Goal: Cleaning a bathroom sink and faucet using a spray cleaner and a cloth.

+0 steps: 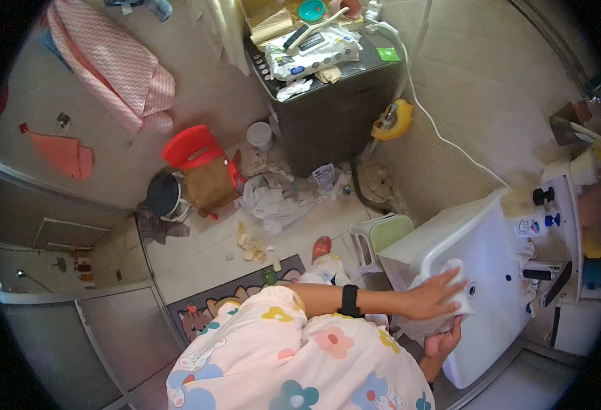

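Note:
My left hand (429, 299), with a black band on its wrist, rests with fingers spread on a white cloth (449, 268) at the near rim of the white sink (485, 328). Just below it, my right hand (444, 338) grips the cloth from underneath, fingers partly hidden. The sink's drain (472, 289) shows beside the cloth. A faucet (540, 273) and pump bottles (529, 219) stand along the sink's right side.
A green-topped stool (389, 232) stands beside the sink. A dark appliance (324, 123), piled with packages, stands at the back. A red chair (191, 143), crumpled white fabric (276, 205) and a patterned mat (194, 314) lie around the floor. A glass enclosure (47, 342) is at left.

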A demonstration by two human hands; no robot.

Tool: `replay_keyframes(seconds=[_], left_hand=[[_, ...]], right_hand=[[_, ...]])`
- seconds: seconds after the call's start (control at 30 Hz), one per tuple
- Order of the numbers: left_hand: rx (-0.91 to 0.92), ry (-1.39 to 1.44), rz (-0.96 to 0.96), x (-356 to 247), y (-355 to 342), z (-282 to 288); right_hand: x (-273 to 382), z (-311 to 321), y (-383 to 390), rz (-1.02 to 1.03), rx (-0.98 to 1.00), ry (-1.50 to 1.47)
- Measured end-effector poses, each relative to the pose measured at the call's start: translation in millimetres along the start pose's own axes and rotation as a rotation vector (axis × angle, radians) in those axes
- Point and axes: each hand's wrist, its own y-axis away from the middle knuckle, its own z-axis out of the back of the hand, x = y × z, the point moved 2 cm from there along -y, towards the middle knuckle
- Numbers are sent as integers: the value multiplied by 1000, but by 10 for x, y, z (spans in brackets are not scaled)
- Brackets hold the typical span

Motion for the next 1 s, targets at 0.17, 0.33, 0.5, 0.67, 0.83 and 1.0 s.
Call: replay_keyframes(seconds=[0.17,0.33,0.5,0.67,0.83,1.0], left_hand=[[7,-101,-31,-87,163,-15],[-78,-129,-89,-44,270,105],[-119,-290,-250,5,381,300],[-12,-506,-289,-35,517,663],[-13,-522,-296,-14,629,878],[-43,-551,-335,56,756,1058]], right_hand=[[-89,-126,-47,38,41,146],[-254,-516,-132,-41,-74,94],[-418,-60,-334,-89,-12,-9],[-617,-773,-281,-152,13,-18],[-843,-787,-426,-267,172,-374],[-991,-1027,-434,-324,76,-348]])
